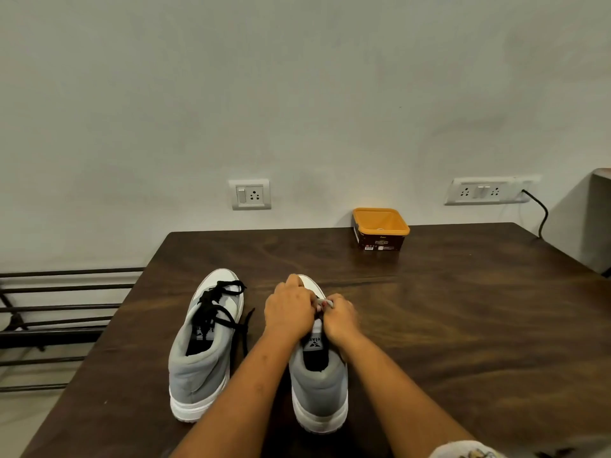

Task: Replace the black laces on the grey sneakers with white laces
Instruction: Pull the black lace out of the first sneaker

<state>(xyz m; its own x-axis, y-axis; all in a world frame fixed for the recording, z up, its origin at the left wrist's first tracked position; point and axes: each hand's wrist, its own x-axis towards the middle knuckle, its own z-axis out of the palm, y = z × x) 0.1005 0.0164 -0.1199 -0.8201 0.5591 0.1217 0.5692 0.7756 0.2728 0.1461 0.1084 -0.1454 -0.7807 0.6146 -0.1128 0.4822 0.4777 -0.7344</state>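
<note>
Both bare forearms reach forward side by side. The left hand [289, 309] and right hand [342, 317] meet fingertip to fingertip (fingers curled) — pinching a white lace [319, 303] between them.

You wear the only camera on your head. It looks forward and down across the dark wooden table [463, 325] toward the grey wall [297, 94], close in, with your left hand [289, 310] and right hand [342, 315] on a grey sneaker [319, 385] at lower centre.

The left hand [289, 309] and right hand [340, 317] grip the front of the right-side sneaker [319, 385], hiding its eyelets; whether they pinch lace or tongue is unclear. Beyond that sneaker, the label print on the orange tub [380, 241] is too small to read.
</note>
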